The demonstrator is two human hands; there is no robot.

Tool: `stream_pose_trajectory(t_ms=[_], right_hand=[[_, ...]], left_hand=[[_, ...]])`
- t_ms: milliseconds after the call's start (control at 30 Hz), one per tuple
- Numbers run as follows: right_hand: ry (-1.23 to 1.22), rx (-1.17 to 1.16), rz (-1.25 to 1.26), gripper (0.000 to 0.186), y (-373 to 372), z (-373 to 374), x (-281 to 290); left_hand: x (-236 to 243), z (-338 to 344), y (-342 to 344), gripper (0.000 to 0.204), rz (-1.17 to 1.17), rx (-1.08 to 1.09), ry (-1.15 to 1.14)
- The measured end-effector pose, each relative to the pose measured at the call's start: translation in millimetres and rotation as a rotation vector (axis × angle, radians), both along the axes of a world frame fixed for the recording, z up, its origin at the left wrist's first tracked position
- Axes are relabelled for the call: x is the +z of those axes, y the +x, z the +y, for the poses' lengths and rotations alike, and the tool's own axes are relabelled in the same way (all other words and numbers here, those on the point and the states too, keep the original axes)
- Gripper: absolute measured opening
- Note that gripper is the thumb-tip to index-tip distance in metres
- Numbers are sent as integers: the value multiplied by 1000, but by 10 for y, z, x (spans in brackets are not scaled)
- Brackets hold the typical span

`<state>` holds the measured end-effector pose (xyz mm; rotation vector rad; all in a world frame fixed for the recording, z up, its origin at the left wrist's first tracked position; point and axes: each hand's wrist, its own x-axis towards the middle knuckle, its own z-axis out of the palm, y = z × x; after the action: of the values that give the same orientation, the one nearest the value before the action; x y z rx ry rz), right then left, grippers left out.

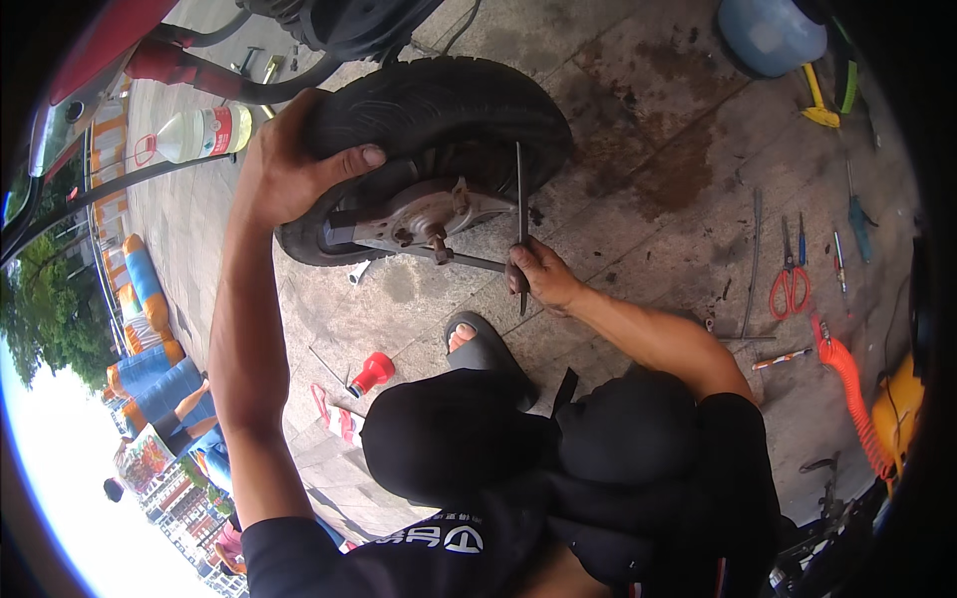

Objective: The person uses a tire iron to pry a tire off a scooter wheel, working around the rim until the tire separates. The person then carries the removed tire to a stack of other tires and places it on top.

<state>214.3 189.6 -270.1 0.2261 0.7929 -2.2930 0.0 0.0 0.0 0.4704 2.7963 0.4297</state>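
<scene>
The tyre [439, 100] stands tilted on the paved floor [638, 329], well in from the floor's left edge along the barrier, its hub [424, 214] facing the person. The left hand [291, 164] grips the tyre's upper left, thumb pressed along the sidewall and fingers wrapped over the far side. The right hand [536, 271] has its fingers closed around a flat metal bar [521, 199] standing upright before the tyre's right side. A second bar [474, 262] runs from below the hub to that same fist; the crossing is partly covered, so whether it too is gripped is unclear.

For good bar work, I would judge, the left hand should bear down steadily so that the tyre cannot roll, with its thumb clear of the rim. The right wrist should stay straight and the pull slow, as a slipping bar could strike the knuckles or the sandalled foot [462, 337].

Counted: one tyre, one hub, two bars in front; one clear bottle [204, 134] toward the floor's left edge, one red flashlight-like piece [375, 371], one pair of red-handled scissors [790, 291], one orange coiled hose [852, 399], and one blue container [773, 40].
</scene>
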Motion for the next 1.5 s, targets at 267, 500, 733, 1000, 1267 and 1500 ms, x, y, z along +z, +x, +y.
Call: stream_pose_trajectory(t_ms=[267,500,733,1000,1267,1500], right_hand=[[-142,57,-161,34,79,208,285],[-33,93,-130,33,256,-12,284],[-3,287,-204,28,861,423,68],[1126,11,300,22,718,1251,-232],[1793,-40,514,29,427,2002,-304],[1765,313,695,34,343,1926,-275]], left_hand=[[32,80,45,81,-4,46,18],[-27,-19,43,81,21,59,29],[-5,-97,-3,81,-38,124,69],[-20,-372,216,74,56,-40,26],[-47,-565,388,73,55,-57,127],[43,-454,369,78,119,-109,58]])
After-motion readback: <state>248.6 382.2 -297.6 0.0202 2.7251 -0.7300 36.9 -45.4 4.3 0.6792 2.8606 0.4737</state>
